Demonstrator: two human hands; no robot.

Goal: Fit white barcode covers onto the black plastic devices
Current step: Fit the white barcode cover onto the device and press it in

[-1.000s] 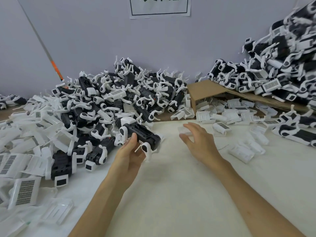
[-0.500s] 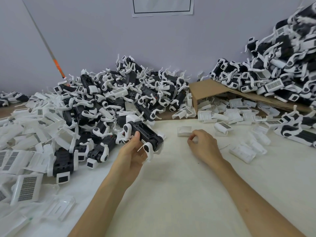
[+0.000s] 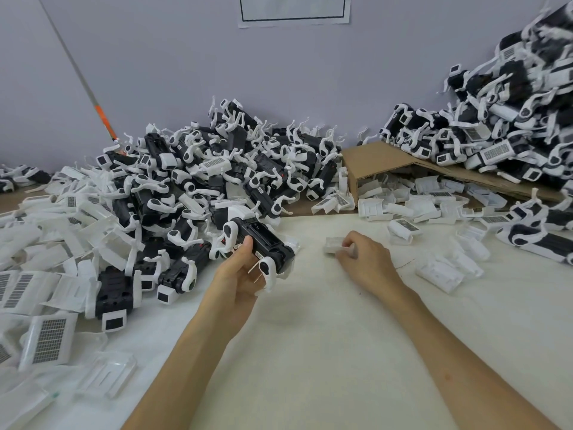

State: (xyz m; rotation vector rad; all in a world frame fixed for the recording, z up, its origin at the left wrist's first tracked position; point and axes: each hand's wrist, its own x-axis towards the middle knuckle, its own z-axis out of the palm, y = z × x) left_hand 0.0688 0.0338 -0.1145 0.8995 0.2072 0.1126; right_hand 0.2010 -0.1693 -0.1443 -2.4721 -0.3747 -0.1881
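Observation:
My left hand (image 3: 240, 279) grips a black plastic device (image 3: 262, 240) with white clips, held tilted just above the white table (image 3: 310, 352). To its right my right hand (image 3: 366, 263) pinches a small white cover (image 3: 333, 245) at the table surface; its barcode side is hidden. A large heap of black devices (image 3: 217, 178) lies behind and left of my left hand. Loose white barcode covers (image 3: 403, 228) are scattered to the right.
A second tall pile of devices (image 3: 502, 119) rises at the far right over a sheet of brown cardboard (image 3: 378, 164). Several white covers (image 3: 46, 336) spread along the left edge. A grey wall (image 3: 217, 57) closes the back.
My right hand reached out open over the white cover, then curled its fingers and pinched it. The left hand kept hold of the black device, nearly still.

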